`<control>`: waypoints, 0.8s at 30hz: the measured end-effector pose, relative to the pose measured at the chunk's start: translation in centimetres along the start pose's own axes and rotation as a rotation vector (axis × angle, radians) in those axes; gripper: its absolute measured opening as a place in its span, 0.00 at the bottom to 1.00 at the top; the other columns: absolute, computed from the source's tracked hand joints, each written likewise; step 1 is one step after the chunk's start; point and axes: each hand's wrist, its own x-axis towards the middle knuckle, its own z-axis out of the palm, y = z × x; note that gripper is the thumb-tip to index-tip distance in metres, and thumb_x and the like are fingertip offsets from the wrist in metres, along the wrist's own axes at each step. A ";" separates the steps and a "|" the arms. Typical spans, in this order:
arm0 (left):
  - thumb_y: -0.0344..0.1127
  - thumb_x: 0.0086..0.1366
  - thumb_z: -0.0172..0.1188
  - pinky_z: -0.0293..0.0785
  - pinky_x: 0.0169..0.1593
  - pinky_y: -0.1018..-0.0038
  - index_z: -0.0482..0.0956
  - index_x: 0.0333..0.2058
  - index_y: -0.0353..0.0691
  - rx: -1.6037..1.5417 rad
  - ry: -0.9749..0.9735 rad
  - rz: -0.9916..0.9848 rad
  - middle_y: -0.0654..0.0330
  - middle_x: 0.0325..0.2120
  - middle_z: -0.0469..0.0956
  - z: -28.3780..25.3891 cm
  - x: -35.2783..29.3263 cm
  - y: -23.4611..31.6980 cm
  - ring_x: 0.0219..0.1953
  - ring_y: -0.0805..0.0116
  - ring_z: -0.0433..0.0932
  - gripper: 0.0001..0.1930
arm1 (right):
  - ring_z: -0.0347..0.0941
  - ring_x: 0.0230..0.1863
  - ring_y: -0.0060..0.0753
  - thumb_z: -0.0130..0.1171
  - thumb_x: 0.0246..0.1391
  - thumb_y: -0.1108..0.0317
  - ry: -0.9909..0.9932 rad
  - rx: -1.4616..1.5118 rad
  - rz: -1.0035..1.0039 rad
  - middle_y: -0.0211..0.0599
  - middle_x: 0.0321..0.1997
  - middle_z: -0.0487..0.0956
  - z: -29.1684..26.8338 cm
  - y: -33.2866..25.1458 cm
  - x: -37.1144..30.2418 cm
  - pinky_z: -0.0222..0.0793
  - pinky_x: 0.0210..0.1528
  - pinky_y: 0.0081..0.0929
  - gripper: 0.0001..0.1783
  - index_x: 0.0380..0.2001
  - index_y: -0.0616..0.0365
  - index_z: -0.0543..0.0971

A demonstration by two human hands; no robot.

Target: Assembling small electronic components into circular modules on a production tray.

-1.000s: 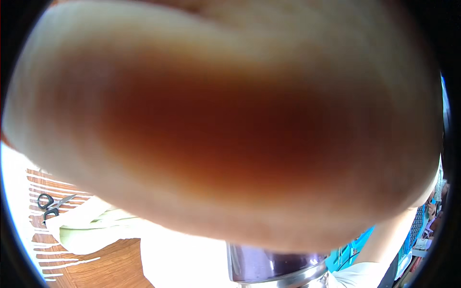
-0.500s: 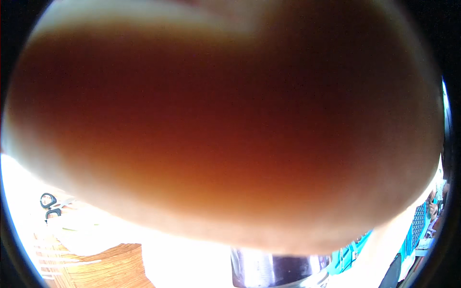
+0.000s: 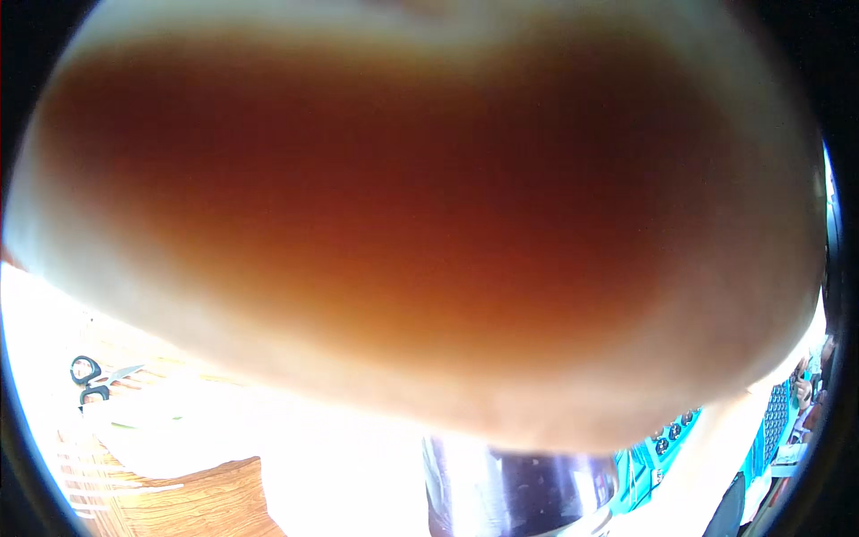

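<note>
Metal vessel (image 3: pixel 523 497), dark and shiny with a purplish tint, stands at the lower edge of the view, right of the middle, its upper part hidden behind a huge blurred hand. That is most likely the right hand (image 3: pixel 420 259), since a bare forearm (image 3: pixel 720 438) rises toward it at the lower right; it fills nearly all of the view, close against the lens. Whether its fingers are spread, curled or gripping anything I cannot tell, and the left hand does not show. With so much covered, the main risk is a bump: if the arm drops or swings carelessly, the elbow could knock the vessel. Skin touching the lens could also smear it, and a blind reach leftward could meet the blade of the black-handled scissors (image 3: pixel 98 380). These lie on a wood-grained surface (image 3: pixel 201 501) marked with pale streaks, glare or fringe, hard to say which. Beside them is a crumpled-looking whitish bundle (image 3: pixel 170 438), perhaps cloth, washed out by the light, as is the white expanse (image 3: pixel 349 483) left of the vessel. To its right lies a teal item (image 3: pixel 640 470) bearing round dark shapes; farther right come a dark gridded panel (image 3: pixel 778 421) and small clutter (image 3: pixel 805 394), too tiny to identify.
</note>
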 end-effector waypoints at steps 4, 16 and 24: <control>0.36 0.33 0.72 0.70 0.50 0.66 0.79 0.43 0.38 0.005 0.003 0.003 0.54 0.40 0.78 -5.6 4.7 -5.5 0.43 0.55 0.78 0.31 | 0.75 0.36 0.39 0.68 0.33 0.77 -0.008 -0.021 0.001 0.40 0.41 0.77 2.9 8.0 2.6 0.72 0.38 0.27 0.23 0.39 0.61 0.77; 0.35 0.33 0.72 0.70 0.50 0.66 0.79 0.43 0.38 0.023 0.001 0.019 0.55 0.40 0.78 -22.5 23.9 -25.1 0.42 0.55 0.78 0.31 | 0.75 0.37 0.39 0.68 0.32 0.78 -0.023 -0.092 0.009 0.40 0.41 0.77 11.3 37.4 8.8 0.72 0.39 0.27 0.24 0.39 0.62 0.77; 0.35 0.33 0.72 0.70 0.50 0.66 0.79 0.43 0.38 0.029 0.005 0.023 0.55 0.40 0.79 -33.6 41.1 -41.3 0.42 0.55 0.78 0.31 | 0.75 0.38 0.39 0.68 0.32 0.78 -0.038 -0.132 0.016 0.41 0.41 0.77 16.9 62.3 11.2 0.72 0.39 0.28 0.24 0.39 0.62 0.76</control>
